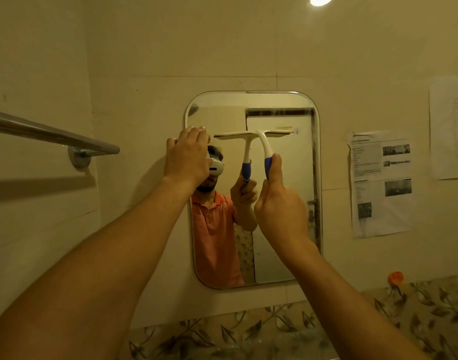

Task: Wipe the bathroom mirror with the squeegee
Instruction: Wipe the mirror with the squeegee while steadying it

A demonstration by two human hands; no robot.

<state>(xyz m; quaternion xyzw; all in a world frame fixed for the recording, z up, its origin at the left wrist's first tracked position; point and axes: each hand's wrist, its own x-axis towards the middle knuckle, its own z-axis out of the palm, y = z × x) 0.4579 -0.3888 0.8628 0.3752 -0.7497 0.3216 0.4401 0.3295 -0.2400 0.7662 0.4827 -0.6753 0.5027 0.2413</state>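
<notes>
Squeegee (259,137) blade on mirror (282,203), gripped by right hand (279,203).

One mirror (282,203), one squeegee (259,137), two hands (189,157), one towel bar (54,136), two posted papers (381,183)

Squeegee (259,135) on mirror (282,203) (upper part).

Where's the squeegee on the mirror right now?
Head view: the squeegee is held by the right hand, its blade level against the mirror's upper half, just right of the left hand at the mirror's left edge.
</notes>
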